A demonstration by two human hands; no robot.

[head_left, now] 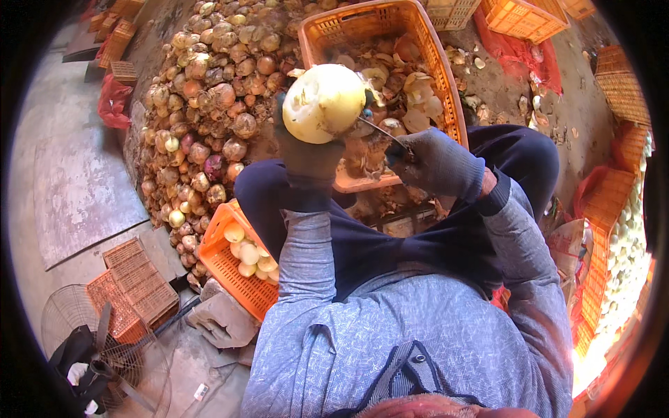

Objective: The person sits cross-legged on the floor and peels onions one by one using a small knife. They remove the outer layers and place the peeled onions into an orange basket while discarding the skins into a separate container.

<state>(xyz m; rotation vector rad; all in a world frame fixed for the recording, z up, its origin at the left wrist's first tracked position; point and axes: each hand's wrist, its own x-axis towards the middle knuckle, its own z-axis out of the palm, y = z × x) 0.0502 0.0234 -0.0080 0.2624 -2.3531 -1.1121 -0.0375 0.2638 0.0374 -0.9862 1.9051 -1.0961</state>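
A large pale onion, mostly peeled, is held up by my left hand, which wears a dark glove. The onion covers much of that hand's fingers. My right hand, in a grey glove, is closed around a small knife. The thin blade points up and left, its tip close to the onion's right side; whether it touches I cannot tell. Below and beyond both hands stands an orange crate with loose onion skins in it.
A big heap of unpeeled onions spreads at the far left. An orange crate with peeled onions stands by my left leg. A wire fan is at lower left. More crates and red netting lie at far right.
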